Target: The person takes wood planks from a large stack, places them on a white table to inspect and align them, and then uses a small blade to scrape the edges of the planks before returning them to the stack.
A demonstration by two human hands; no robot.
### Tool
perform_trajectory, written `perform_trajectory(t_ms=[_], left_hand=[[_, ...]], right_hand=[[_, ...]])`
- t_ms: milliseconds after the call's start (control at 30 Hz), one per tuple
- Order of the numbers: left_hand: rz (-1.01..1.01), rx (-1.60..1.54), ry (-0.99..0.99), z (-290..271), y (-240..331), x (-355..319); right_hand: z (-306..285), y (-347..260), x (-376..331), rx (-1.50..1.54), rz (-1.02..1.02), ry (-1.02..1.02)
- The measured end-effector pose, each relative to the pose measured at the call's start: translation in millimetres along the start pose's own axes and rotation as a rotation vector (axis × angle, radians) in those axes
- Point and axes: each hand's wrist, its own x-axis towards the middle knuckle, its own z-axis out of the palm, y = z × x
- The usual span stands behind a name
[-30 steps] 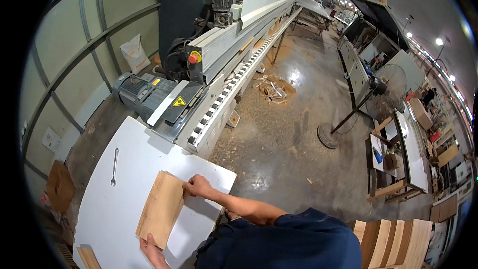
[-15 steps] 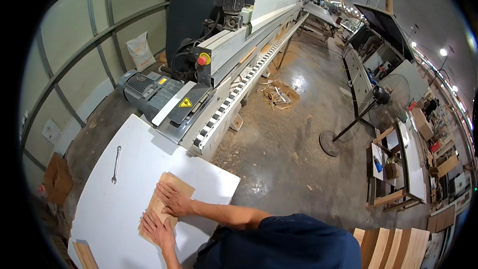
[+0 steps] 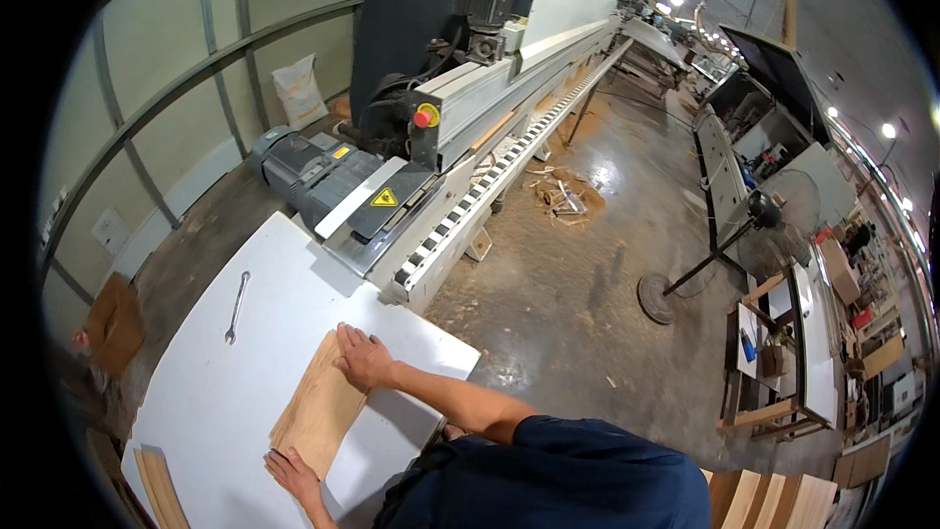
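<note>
Two hands of mine on the wooden board point(image 3: 318, 407) here, and it lies slantwise between them on the white surface point(image 3: 201, 411)! My right hand point(image 3: 365, 359) is at the far end, palm down, unclenched, fingers stretched forward and left, forearm slanting in from the right. Down at the near end, my left hand point(image 3: 295, 477), loose too, fingers extended at the edge. A wrench point(image 3: 237, 309) lies apart, off to the left.
</note>
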Motion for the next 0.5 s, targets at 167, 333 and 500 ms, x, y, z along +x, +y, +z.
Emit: perform_trajectory(t_ms=[167, 333, 500], left_hand=[[0.03, -0.262, 0.161, -16.8, -21.0, -20.0], [0.073, -0.638, 0.033, -21.0, 36.3, -23.7], [-0.082, -0.757, 0.041, -25.6, 43.8, -29.0]], right_hand=[[-9.3, 4.6, 2.5, 0.172, 0.167, -0.006], [13.6, 48.4, 3.5, 0.218, 0.108, 0.228], [9.8, 52.2, 7.3, 0.527, 0.137, 0.153]])
